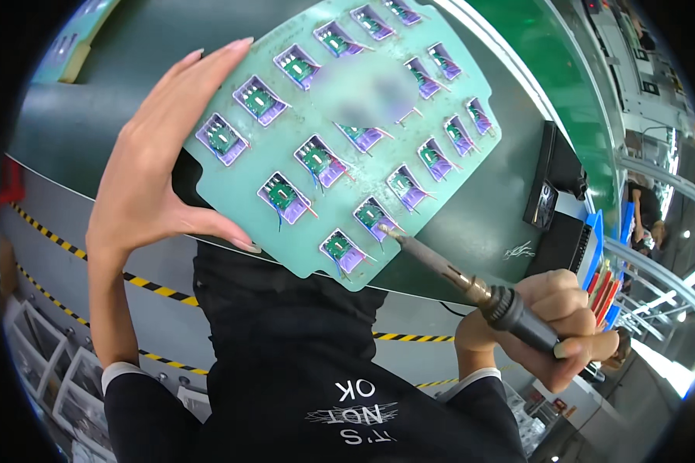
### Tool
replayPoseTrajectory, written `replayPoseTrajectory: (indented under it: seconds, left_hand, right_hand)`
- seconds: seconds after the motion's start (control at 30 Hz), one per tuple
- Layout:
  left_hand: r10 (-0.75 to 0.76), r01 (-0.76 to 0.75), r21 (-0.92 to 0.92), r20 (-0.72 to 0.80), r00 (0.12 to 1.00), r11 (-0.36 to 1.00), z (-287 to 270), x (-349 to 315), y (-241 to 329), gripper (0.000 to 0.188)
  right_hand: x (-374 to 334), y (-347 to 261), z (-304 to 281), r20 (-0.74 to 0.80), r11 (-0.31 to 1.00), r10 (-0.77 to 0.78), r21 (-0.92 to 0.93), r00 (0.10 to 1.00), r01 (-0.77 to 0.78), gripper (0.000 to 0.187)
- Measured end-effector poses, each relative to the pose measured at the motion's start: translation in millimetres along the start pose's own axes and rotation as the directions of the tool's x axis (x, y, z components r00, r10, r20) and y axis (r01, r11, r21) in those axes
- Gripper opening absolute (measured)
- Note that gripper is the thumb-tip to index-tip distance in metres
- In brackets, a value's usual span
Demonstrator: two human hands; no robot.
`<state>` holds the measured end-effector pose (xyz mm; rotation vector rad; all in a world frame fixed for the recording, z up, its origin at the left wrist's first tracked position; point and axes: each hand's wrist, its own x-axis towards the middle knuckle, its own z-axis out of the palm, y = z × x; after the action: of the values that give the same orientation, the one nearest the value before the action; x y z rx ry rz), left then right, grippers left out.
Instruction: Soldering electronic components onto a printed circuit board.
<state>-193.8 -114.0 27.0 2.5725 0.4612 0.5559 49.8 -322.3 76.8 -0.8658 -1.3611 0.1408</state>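
A pale green fixture plate (243, 189) is tilted over the dark table, with rows of small purple housings set in its openings. Each housing holds a small green circuit board with thin wires sticking out. My left hand (148, 154) grips the plate's left side, fingers along the far edge and thumb on the near edge. In my right hand (560, 328) is a soldering iron (479, 292), its handle wrapped by my fingers. The iron's tip meets or nearly meets a housing (371, 214) near the plate's close right corner. A blurred patch hides a few housings in the middle.
Wire scraps (519, 251) lie on the dark green tabletop (471, 220) to the right. Beyond them stand a black box-shaped device (552, 181) and red and blue folders (604, 297). Another plate (73, 46) sits far left. A person (647, 220) is in the right background.
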Motion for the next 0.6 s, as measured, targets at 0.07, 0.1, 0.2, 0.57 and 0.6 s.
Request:
replayPoseTrajectory:
  seconds: [0.07,0.1,0.2,0.57,0.6]
  left_hand:
    - [0.025,-0.026,0.017,0.041,0.999,1.0,7,-4,-11,0.127]
    - [0.037,-0.038,0.019,0.042,0.998,0.999,9,-5,-11,0.127]
    - [-0.012,0.004,0.068,0.109,0.994,0.998,5,2,6,0.129]
    - [-0.058,0.028,0.192,0.152,0.987,0.981,5,-11,-8,0.135]
    - [0.008,-0.031,0.188,0.123,0.992,0.982,7,-18,-23,0.136]
  right_hand:
    - [-3,-5,-3,0.064,0.998,0.057,0.015,0.996,-0.058,0.026]
    - [-6,-8,-3,0.104,0.996,0.083,0.019,0.991,-0.086,0.026]
    - [-13,-14,-7,0.275,0.99,0.135,0.002,0.952,-0.141,0.03]
    - [-13,-14,-5,0.384,0.986,0.153,0.007,0.91,-0.168,0.03]
    - [-14,-13,-3,0.384,0.986,0.149,0.014,0.911,-0.167,0.03]
